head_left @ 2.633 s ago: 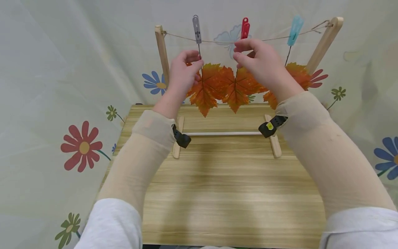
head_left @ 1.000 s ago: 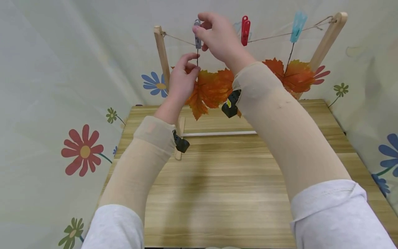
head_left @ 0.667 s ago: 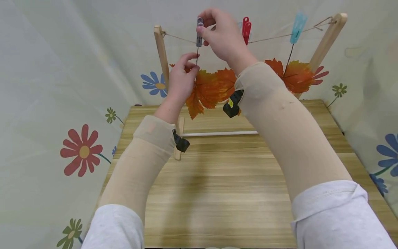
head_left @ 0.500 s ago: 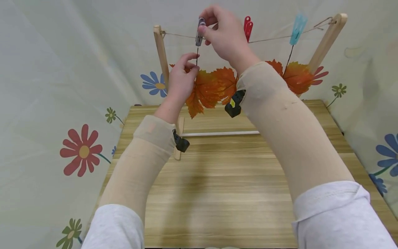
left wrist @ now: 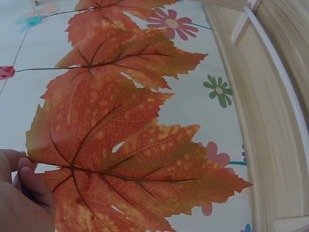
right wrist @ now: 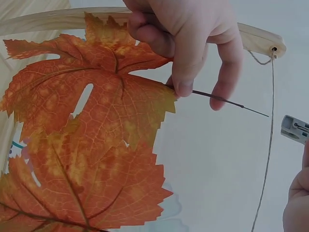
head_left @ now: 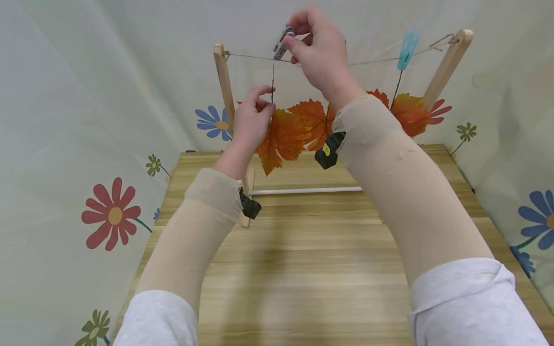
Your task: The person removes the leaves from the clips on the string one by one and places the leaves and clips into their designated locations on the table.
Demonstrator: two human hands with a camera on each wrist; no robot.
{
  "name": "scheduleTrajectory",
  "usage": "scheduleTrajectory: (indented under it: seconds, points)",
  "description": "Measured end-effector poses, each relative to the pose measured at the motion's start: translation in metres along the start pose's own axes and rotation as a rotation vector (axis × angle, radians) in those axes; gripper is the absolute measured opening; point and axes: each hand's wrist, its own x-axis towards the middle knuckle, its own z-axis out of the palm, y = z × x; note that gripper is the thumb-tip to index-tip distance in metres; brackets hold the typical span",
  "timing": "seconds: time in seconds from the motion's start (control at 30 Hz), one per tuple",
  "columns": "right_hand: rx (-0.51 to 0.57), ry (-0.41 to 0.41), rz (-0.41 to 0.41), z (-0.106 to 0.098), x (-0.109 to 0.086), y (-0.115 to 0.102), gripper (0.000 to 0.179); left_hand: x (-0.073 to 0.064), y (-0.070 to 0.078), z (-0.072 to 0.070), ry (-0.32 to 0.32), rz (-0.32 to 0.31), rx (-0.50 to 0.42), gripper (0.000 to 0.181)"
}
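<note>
My left hand (head_left: 253, 117) pinches the dark stem of an orange maple leaf (left wrist: 120, 169) between thumb and fingers. The stem's bare tip points up toward the twine (right wrist: 272, 145) and ends just short of it in the right wrist view. My right hand (head_left: 320, 53) holds a grey clothespin (head_left: 283, 44), tilted; in the right wrist view the clothespin's tip (right wrist: 293, 126) is apart from both twine and stem. A second maple leaf (left wrist: 130, 58) hangs beside the held one from a red clothespin (left wrist: 7, 72), which my right hand hides in the head view.
A light-blue clothespin (head_left: 407, 50) on the twine holds a third leaf (head_left: 409, 113) at the right. Wooden posts, left post (head_left: 222, 79) and right post (head_left: 447, 67), carry the twine. A white rod (head_left: 307, 191) runs low across the stand above the wooden table (head_left: 324, 269).
My right hand has moved left from near the red clothespin to the grey one, which has come off the twine and stem and tilted. My left hand stays at the leaf's stem.
</note>
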Motion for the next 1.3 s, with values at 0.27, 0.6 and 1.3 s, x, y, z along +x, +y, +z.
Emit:
scheduleTrajectory:
  seconds: [0.27,0.6,1.3]
  points:
    - [0.035,0.066,-0.080,-0.004,-0.005,0.011,0.026,0.000,-0.008,0.004,-0.013,0.006,-0.012,0.032]
    - [0.138,0.052,-0.076,-0.003,-0.025,0.015,0.034,-0.007,-0.026,0.007,-0.003,-0.018,-0.053,0.031]
    - [0.269,-0.015,-0.073,-0.001,-0.070,0.080,0.041,-0.035,-0.083,0.015,-0.026,-0.165,-0.185,0.027]
